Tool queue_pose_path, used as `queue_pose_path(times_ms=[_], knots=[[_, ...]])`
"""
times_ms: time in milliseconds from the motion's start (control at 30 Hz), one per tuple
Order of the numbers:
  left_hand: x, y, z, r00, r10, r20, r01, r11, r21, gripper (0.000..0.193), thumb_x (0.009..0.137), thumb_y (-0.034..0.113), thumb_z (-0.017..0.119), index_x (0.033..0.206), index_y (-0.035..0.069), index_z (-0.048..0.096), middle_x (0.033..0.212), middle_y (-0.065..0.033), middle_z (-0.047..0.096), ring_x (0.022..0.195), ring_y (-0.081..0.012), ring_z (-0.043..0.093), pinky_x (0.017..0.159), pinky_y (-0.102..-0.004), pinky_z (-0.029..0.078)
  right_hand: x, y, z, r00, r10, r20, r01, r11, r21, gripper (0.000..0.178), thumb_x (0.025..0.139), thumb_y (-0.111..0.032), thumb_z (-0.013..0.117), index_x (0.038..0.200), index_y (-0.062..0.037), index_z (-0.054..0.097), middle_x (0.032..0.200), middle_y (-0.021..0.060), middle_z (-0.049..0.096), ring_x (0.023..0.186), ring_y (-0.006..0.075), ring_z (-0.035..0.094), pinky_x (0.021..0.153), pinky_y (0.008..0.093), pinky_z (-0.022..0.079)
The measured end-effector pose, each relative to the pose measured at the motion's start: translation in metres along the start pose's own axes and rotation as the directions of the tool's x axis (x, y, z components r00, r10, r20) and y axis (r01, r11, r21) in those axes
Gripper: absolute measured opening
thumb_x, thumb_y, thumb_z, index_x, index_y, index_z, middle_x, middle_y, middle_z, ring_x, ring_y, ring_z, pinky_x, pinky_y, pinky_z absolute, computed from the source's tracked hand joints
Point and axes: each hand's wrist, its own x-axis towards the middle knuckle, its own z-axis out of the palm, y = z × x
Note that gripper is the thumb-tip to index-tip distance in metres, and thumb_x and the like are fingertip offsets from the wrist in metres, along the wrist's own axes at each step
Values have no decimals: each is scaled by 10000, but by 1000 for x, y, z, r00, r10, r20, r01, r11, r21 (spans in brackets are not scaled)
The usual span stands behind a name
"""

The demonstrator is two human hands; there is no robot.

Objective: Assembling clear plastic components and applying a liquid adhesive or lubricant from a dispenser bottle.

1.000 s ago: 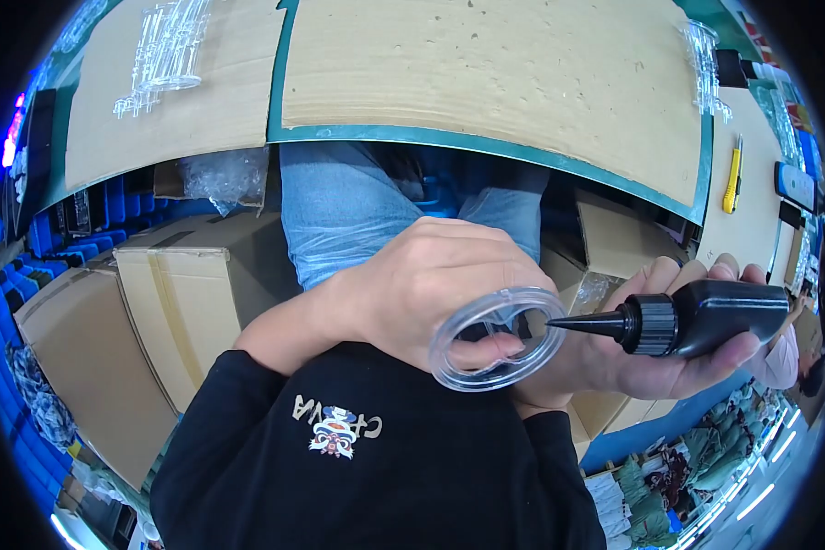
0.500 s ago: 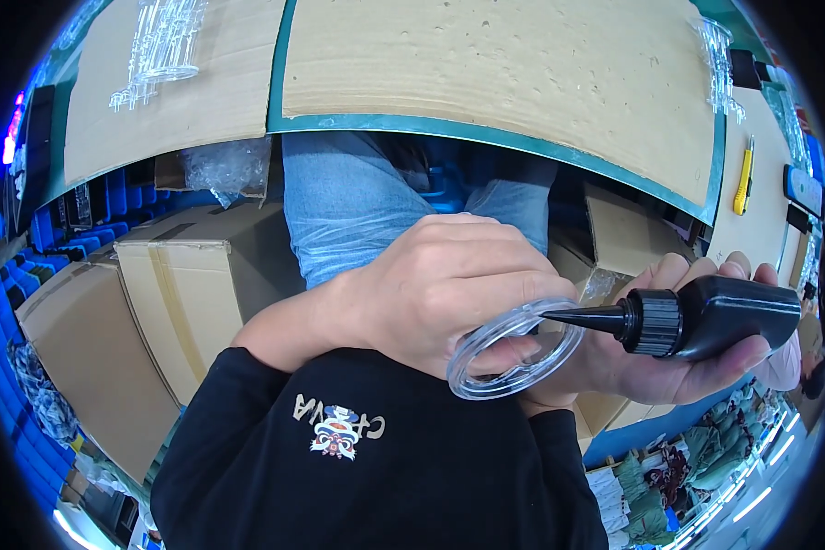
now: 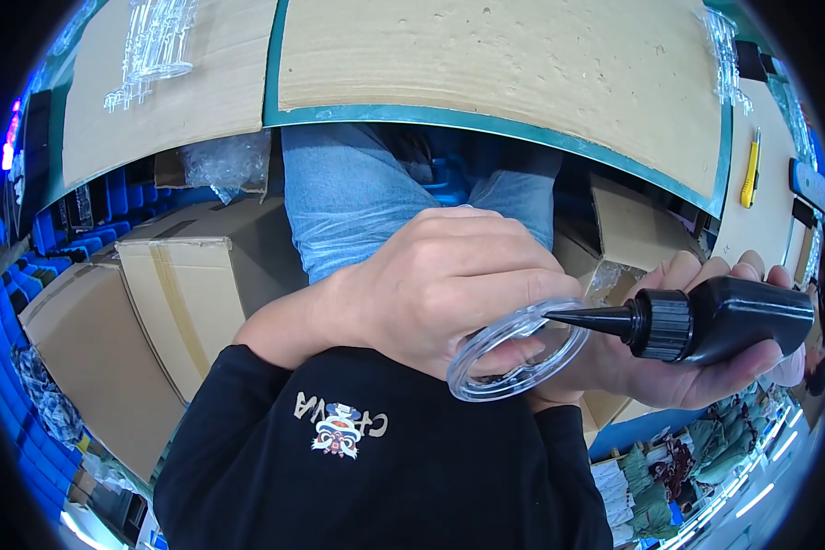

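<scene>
My left hand (image 3: 458, 275) is closed on a clear plastic ring (image 3: 472, 376), held tilted in front of my chest. Its thumb shows through the ring's opening. In my right hand (image 3: 651, 376) lies a black squeeze bottle (image 3: 752, 316) with a ribbed collar and a long pointed nozzle (image 3: 596, 319). The bottle is on its side, fingers behind it and thumb along its lower edge. The nozzle's tip meets the upper right rim of the ring; whether it touches or only overlaps it in view, I cannot tell. No liquid is visible at the tip.
Ahead is a table with cardboard sheets (image 3: 495, 64) on a green top. Clear plastic pieces (image 3: 160, 46) stand at its far left, more (image 3: 722, 55) at the right. A yellow utility knife (image 3: 751, 170) and a phone (image 3: 808, 185) lie rightward. Cardboard boxes (image 3: 179, 293) flank my legs.
Both hands, the ring and the bottle have shifted very slightly right in view, along with a small shift of the whole scene. The nozzle stays at the ring's rim.
</scene>
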Motion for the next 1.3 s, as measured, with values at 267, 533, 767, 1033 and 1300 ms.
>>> queue_pose_path(times_ms=[267, 533, 767, 1033, 1300], knots=[[-1, -2, 0, 1000, 7, -21, -7, 1000, -5, 317, 686, 143, 711, 960, -6, 657, 836, -92, 647, 665, -204, 601, 600, -286, 484, -1, -1, 5, 998, -34, 45, 34, 999, -12, 571, 905, -440, 549, 1266, -28, 384, 924, 99, 555, 488, 87, 503, 354, 169, 353], [0, -1, -1, 1000, 1, -31, -2, 1000, -20, 299, 690, 154, 710, 940, -5, 669, 826, -96, 653, 662, -206, 606, 601, -284, 490, 1, -3, 3, 997, -9, 74, 6, 999, 33, 565, 918, -446, 530, 1266, -27, 378, 916, 90, 543, 484, 90, 491, 361, 185, 351], [0, 2, -5, 999, -37, -9, 37, 999, -37, 302, 654, 114, 741, 927, -4, 685, 854, -100, 682, 688, -218, 629, 646, -302, 517, 1, -6, -5, 994, 19, 105, -34, 989, 143, 567, 922, -459, 519, 1259, -24, 382, 919, 86, 545, 496, 94, 489, 372, 197, 342], [1, 1, -3, 999, -37, -24, 35, 997, -66, 305, 657, 114, 742, 929, -11, 685, 863, -103, 685, 693, -224, 633, 653, -305, 523, 0, -8, -10, 991, 6, 135, -18, 996, 86, 582, 921, -480, 498, 1254, -16, 384, 922, 81, 546, 515, 98, 500, 381, 202, 346], [2, 2, -4, 999, -21, -45, 20, 999, -33, 310, 677, 134, 710, 944, -22, 688, 845, -114, 678, 694, -214, 639, 648, -279, 522, 5, -11, -16, 943, 4, 332, -53, 989, 138, 586, 914, -481, 501, 1246, -10, 391, 914, 74, 540, 540, 95, 515, 396, 194, 354]])
